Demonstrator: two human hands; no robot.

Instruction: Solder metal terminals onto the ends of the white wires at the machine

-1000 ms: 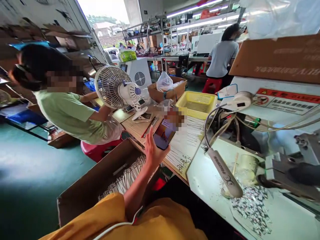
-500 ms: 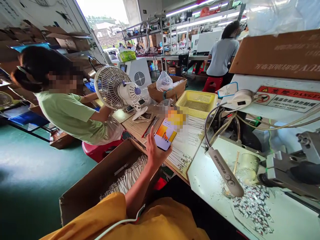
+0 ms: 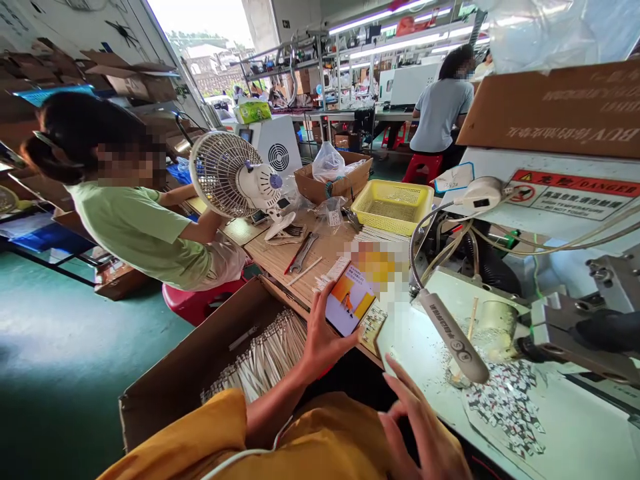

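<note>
My left hand (image 3: 324, 335) is closed around a smartphone (image 3: 350, 299), its lit screen showing an orange and white picture. The phone is held tilted over the front edge of the wooden table (image 3: 265, 257), and its upper part is blurred out. Low in the view, my right hand (image 3: 420, 427) is raised with its fingers apart and nothing in them. It is to the right of the phone and below it, near the edge of the white machine bench (image 3: 407, 363). Beneath my left arm, a cardboard box (image 3: 170, 373) holds many thin white strips (image 3: 265, 353).
A wrench (image 3: 304, 252) lies beside the small fan (image 3: 235, 177). Behind are a yellow basket (image 3: 393, 203) and a carton (image 3: 333, 180). A lamp on a bendable neck (image 3: 453, 337) hangs over small cut pieces (image 3: 507, 410) at right. A co-worker in green (image 3: 135, 220) sits at left.
My left hand has moved the phone right and slightly down, uncovering the wrench and a white strip on the table. My right hand has come into view at the bottom.
</note>
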